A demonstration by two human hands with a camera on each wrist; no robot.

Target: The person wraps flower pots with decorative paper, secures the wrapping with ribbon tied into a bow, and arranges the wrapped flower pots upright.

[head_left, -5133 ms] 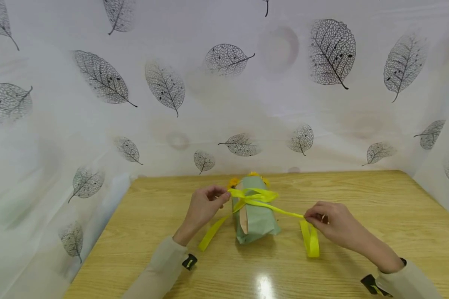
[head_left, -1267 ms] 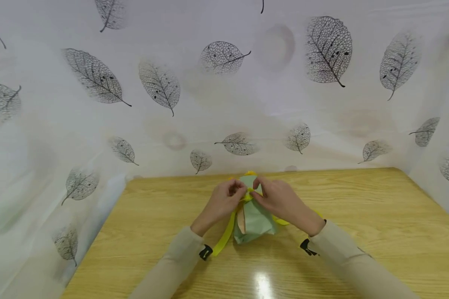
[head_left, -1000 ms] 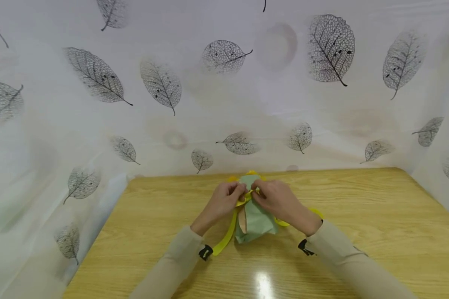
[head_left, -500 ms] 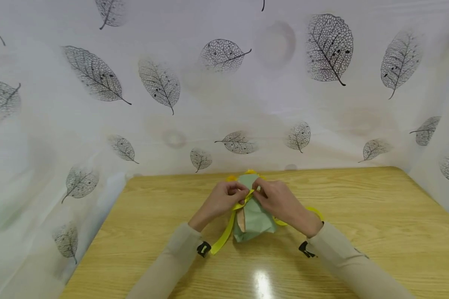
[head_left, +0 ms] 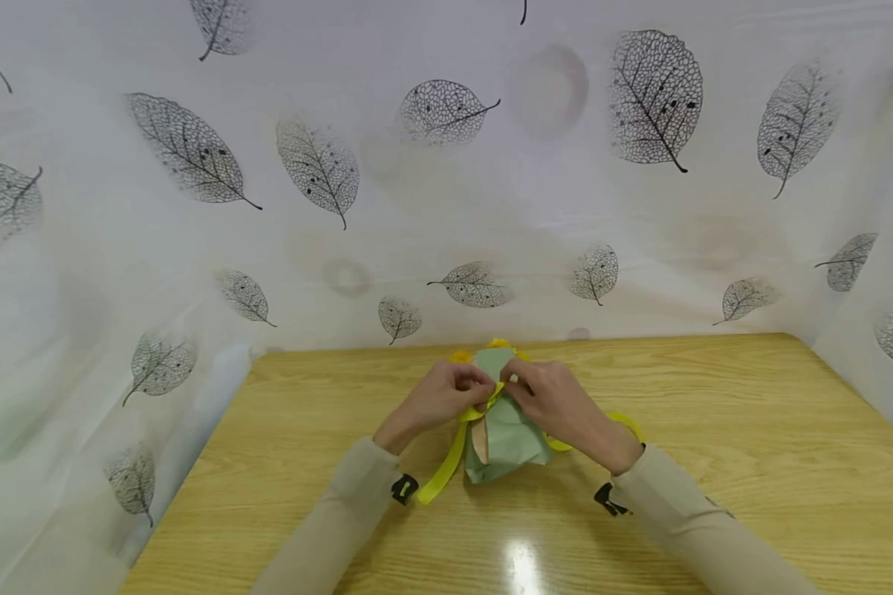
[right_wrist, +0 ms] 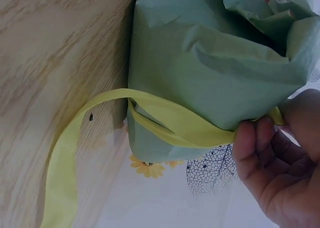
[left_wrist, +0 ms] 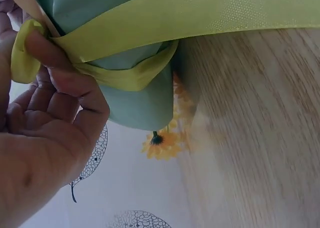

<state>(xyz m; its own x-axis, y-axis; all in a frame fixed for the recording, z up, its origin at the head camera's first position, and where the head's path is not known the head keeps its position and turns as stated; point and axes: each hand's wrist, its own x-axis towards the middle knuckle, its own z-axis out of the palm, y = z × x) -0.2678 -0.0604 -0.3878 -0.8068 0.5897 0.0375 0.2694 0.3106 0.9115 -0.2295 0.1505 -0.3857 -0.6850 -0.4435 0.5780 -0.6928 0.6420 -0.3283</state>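
A bouquet in green wrapping paper (head_left: 512, 442) lies on the table, with yellow-orange flowers (head_left: 499, 342) at its far end. Yellow ribbon (right_wrist: 175, 120) runs round its middle. Over the bouquet, my left hand (head_left: 439, 398) pinches the ribbon between thumb and curled fingers; a small ribbon loop (left_wrist: 22, 63) stands over its fingertip in the left wrist view. My right hand (head_left: 561, 409) faces it close by and pinches ribbon at the crossing, with its fingertips (right_wrist: 245, 138) against the wrap. The knot area is partly hidden by the fingers.
One ribbon tail (head_left: 442, 475) trails to the near left; another ribbon length (head_left: 627, 423) curls on the right behind the right wrist. The wooden table (head_left: 327, 413) meets a white leaf-print curtain (head_left: 387, 190) at the back.
Several seconds ago the hands were apart, the right drawing ribbon out to the right. Both then came together over the bouquet. In the last second the left fingers shifted slightly at the ribbon.
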